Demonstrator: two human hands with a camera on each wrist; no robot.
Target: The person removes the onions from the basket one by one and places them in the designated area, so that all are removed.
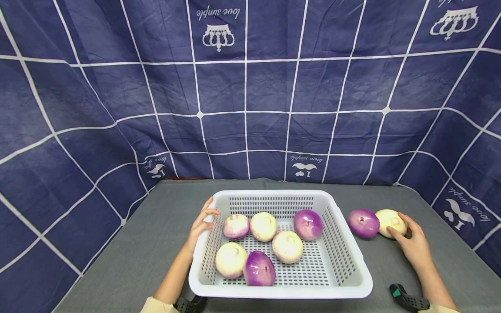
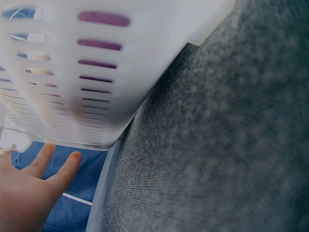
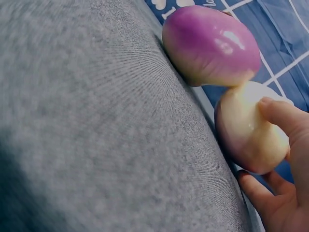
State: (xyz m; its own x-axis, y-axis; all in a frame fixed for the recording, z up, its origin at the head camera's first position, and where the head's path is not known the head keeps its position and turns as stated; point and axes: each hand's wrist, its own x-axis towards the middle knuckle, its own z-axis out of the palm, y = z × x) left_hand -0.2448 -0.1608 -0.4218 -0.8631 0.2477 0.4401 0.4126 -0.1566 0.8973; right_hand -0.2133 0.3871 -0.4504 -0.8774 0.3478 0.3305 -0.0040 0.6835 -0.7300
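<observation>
Cream bulb (image 1: 387, 220) | in right hand (image 1: 414, 243), fingers curled round | left hand (image 1: 199, 227) grips basket (image 1: 313, 291)

Totals six round vegetables (image 1: 287, 247) inside one basket (image 1: 279, 292), two more at its three o'clock, one left hand (image 1: 200, 224), one right hand (image 1: 414, 241) and two wristbands (image 1: 409, 300).

Cream sleeves (image 1: 158, 306), black wrist straps (image 1: 412, 301), small green patch (image 1: 396, 293) at right

On the navy grid-patterned cloth (image 1: 270, 87) we read "love simple", printed upside down above a white crown (image 1: 218, 37); lower down we find those words again, with a letter "I" (image 1: 308, 174), by a moustache print (image 1: 304, 166) and heart (image 1: 299, 173).
</observation>
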